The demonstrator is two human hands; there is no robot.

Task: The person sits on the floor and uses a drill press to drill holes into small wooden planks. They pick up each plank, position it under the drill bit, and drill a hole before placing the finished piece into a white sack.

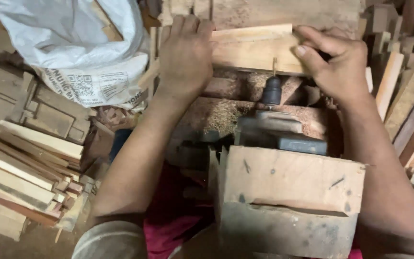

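A pale wooden block (255, 50) lies across the top of a fixed horizontal drill. My left hand (185, 55) grips its left end with the fingers curled over the far edge. My right hand (336, 60) holds the right end, thumb on the near face. The dark drill chuck (271, 91) points away from me, and its thin bit (274, 67) touches the near face of the block. The drill body (283, 134) sits behind a rough wooden box (288, 192) close to me.
A stack of cut wooden slats (22, 168) lies at the left. A white woven sack (77, 48) stands at the upper left. More wooden strips (408, 105) lean at the right. Sawdust (224, 115) covers the bench under the drill.
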